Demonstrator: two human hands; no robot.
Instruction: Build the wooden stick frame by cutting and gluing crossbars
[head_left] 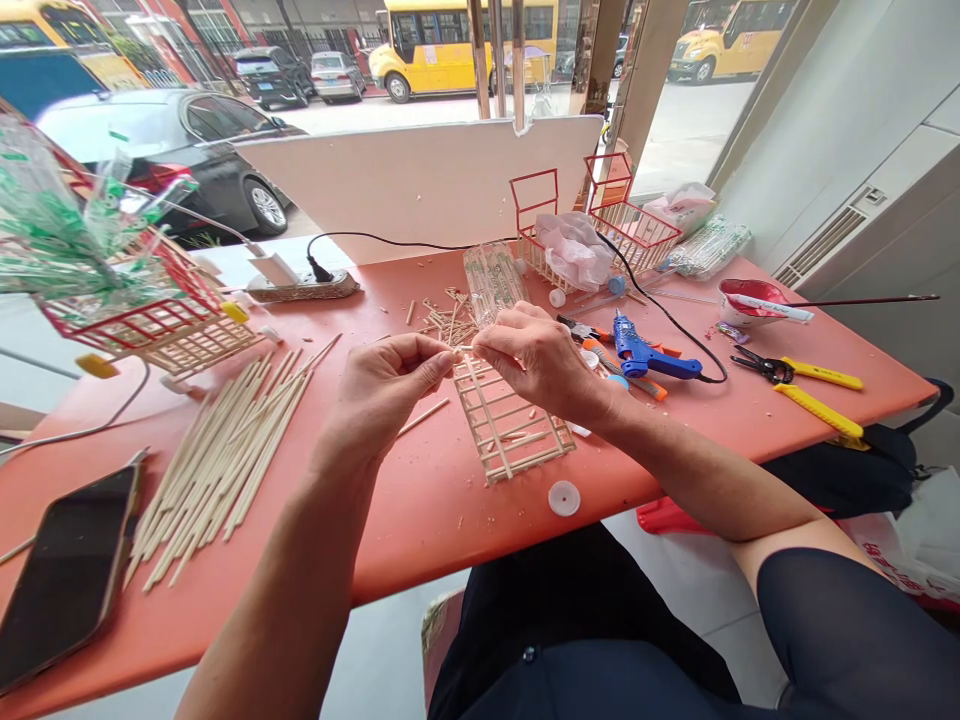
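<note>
A ladder-like frame of thin wooden sticks (491, 425) lies on the red table (405, 500). At its far end my left hand (397, 380) pinches a short wooden stick (465, 349) between thumb and fingers. My right hand (544, 360) has its fingertips closed on the same stick, close to the left fingertips. Just behind the hands are small cut stick pieces (446, 312) and a clear plastic-wrapped bundle (491, 275). To the left lies a pile of long wooden sticks (232, 450). A white plastic disc (564, 498) rests near the table's front edge.
A blue glue gun (652, 352), yellow-handled pliers (817, 390) and a red bowl (754, 300) are at right. Stick baskets (637, 225) stand behind; another basket (187, 325) stands left, near a power strip (304, 288). A phone (67, 570) lies front left.
</note>
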